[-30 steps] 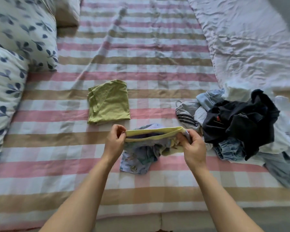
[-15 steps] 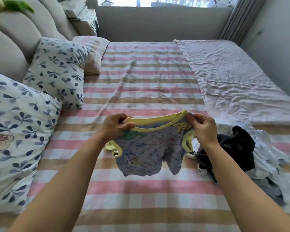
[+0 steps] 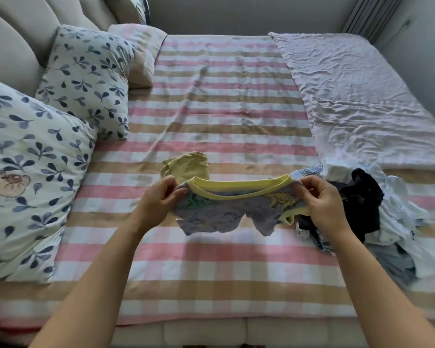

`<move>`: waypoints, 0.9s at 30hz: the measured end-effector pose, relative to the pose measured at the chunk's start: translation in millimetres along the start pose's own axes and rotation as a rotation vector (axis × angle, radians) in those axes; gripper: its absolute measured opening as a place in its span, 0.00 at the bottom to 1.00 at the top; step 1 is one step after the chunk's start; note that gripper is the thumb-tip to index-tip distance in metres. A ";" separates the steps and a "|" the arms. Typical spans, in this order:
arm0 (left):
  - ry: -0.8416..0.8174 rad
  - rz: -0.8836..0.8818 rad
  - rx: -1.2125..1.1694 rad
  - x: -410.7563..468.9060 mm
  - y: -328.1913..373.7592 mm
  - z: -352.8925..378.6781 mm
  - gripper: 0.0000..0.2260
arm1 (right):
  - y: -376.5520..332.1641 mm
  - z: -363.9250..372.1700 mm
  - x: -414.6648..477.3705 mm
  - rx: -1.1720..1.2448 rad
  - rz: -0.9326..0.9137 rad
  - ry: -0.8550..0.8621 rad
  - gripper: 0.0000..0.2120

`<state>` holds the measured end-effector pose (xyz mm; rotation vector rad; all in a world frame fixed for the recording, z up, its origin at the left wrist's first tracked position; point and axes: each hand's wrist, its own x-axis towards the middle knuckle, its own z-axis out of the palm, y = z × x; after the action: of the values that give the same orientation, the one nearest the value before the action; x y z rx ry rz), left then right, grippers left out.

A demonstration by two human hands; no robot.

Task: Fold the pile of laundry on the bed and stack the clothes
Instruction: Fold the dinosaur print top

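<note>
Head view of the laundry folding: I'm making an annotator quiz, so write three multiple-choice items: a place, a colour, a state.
1. The folded green garment lies: A. on the striped sheet beyond the left hand B. in a basket C. on the floor
2. The neckband of the dinosaur shirt is: A. red B. yellow C. black
3. The dinosaur shirt is: A. lying flat, untouched B. held by one hand C. pinched by both hands, clear of the sheet
Answers: 1 A, stripes show all around it. 2 B, the band is yellow. 3 C, the left hand and the right hand each pinch a shoulder.
</note>
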<state>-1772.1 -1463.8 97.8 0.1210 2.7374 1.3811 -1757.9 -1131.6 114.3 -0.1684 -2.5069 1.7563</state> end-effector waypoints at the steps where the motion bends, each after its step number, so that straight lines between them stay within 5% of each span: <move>1: 0.025 0.002 -0.045 -9.1 6.2 -3.4 0.12 | -7.6 -4.5 -8.1 0.016 -0.005 -0.015 0.05; 12: 0.088 -0.030 -0.435 -78.6 54.5 -25.0 0.06 | -48.9 -36.2 -57.2 0.100 0.069 -0.161 0.09; 22: -0.047 -0.336 -0.254 -53.0 -93.9 100.2 0.12 | 127.8 43.6 -30.0 -0.240 0.231 -0.196 0.04; 27: -0.054 -0.377 -0.262 -25.5 -162.3 150.1 0.33 | 214.2 77.6 -10.2 -0.280 0.219 -0.053 0.05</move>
<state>-1737.7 -1442.6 -121.1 -0.3472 2.3460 1.5693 -1747.6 -1132.7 -113.5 -0.4333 -2.8600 1.4814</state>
